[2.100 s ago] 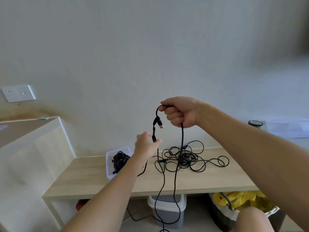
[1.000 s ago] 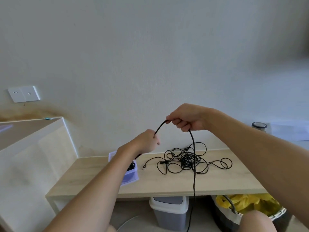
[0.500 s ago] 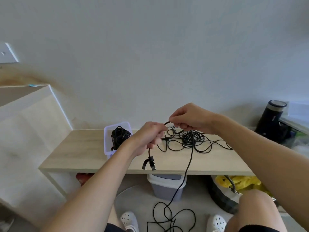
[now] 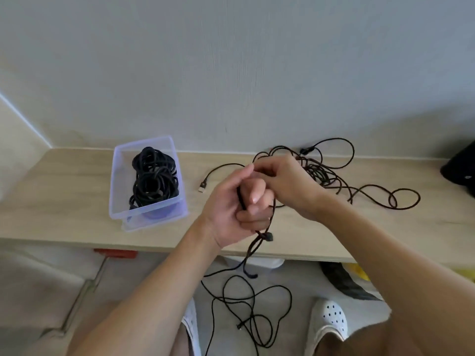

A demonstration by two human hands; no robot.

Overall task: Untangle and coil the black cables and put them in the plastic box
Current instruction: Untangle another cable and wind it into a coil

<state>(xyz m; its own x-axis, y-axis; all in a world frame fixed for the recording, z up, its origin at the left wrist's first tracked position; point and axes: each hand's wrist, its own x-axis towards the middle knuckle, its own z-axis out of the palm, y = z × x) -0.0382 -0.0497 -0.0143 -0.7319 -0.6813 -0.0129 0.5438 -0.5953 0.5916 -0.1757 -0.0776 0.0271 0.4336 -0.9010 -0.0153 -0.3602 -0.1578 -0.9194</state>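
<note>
My left hand [image 4: 237, 205] grips a black cable [image 4: 253, 246] with its fingers curled round it, above the front of the wooden table [image 4: 64, 191]. My right hand [image 4: 285, 182] pinches the same cable just above the left fingers. The cable hangs past the table edge and lies in loose loops on the floor [image 4: 246, 304]. A tangle of black cables [image 4: 331, 173] lies on the table behind my right hand, one plug end [image 4: 203, 187] pointing left. A clear plastic box [image 4: 117, 194] at the left holds coiled black cables [image 4: 154, 178].
A wall runs right behind the table. A dark object [image 4: 460, 168] stands at the table's right edge. Under the table are a white bin [image 4: 259, 262], something yellow [image 4: 359, 272] and a red item [image 4: 115, 253]. My white shoes [image 4: 331, 319] are on the floor near the cable loops.
The view has tilted down. Both hands have come lower and closer together, the right now meeting the left over the cable. More cable has gathered in loops on the floor.
</note>
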